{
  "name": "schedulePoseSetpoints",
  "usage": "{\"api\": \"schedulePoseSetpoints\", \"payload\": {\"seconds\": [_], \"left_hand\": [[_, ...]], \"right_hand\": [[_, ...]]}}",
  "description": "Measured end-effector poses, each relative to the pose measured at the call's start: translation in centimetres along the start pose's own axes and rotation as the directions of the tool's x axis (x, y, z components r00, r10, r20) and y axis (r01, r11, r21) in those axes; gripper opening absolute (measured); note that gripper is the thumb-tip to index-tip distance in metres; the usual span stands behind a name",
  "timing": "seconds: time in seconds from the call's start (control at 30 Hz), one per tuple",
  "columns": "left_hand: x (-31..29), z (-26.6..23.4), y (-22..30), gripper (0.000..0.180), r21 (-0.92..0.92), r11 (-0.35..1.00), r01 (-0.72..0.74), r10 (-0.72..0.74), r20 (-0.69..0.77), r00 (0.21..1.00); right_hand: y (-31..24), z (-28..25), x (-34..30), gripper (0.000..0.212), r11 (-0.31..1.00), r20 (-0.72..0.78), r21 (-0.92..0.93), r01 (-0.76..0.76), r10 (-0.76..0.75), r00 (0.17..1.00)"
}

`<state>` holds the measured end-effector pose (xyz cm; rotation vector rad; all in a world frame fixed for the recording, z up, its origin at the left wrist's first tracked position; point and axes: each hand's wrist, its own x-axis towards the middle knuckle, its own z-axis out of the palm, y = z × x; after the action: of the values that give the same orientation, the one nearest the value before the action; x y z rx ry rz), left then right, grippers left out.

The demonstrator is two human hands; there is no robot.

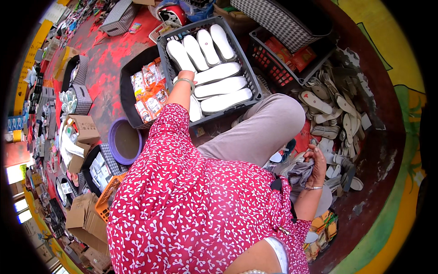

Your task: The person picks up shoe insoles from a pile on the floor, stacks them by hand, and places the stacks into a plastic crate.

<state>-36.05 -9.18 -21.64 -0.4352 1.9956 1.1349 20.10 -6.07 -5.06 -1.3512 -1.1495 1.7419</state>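
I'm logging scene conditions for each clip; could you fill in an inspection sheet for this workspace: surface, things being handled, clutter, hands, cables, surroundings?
Surface: dark floor with red patches.
Things being handled: white insoles, laid in two directions in a dark grey crate.
Clutter: loose insole heap at right; black box of orange packets and purple-rimmed tub at left.
Hands: left hand over the crate, grip hidden; right hand by a grey bundle, contact unclear.
Cables: nothing seen.
Surroundings: yellow-and-green painted wall at right.

Insoles (221, 86) in crate (250, 75), packets (153, 91) left.
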Motion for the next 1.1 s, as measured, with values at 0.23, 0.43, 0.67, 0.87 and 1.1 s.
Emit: {"api": "schedulePoseSetpoints", "payload": {"seconds": [0.23, 0.43, 0.67, 0.87, 1.1], "left_hand": [[0.7, 0.3, -0.5, 0.028, -0.067, 0.998, -0.008, 0.009, 0.020, 1.000], [-2.4, -0.2, -0.9, 0.028, 0.178, 0.950, -0.257, 0.260, 0.006, 0.966], [-3.9, 3.5, -4.4, 0.041, 0.634, -0.049, -0.772, 0.698, 0.575, 0.428], [-4.7, 7.3, -6.1, 0.053, 0.649, -0.169, -0.741, 0.543, 0.689, 0.480], [-2.1, 8.7, -7.0, 0.049, 0.660, -0.309, -0.684, 0.521, 0.720, 0.459]], "right_hand": [[-0.1, 0.1, 0.1, 0.030, 1.000, -0.005, 0.004, -0.008, 0.008, 1.000], [-0.1, 0.1, 0.0, 0.030, 1.000, -0.012, -0.004, -0.008, 0.008, 1.000], [-0.3, 0.2, 0.2, 0.030, 1.000, -0.010, -0.008, -0.024, 0.024, 1.000], [0.4, -0.3, 0.1, 0.030, 1.000, -0.016, -0.010, 0.011, -0.011, 1.000], [0.1, -1.1, -0.2, 0.027, 0.999, 0.016, -0.028, -0.019, 0.019, 1.000]]}}
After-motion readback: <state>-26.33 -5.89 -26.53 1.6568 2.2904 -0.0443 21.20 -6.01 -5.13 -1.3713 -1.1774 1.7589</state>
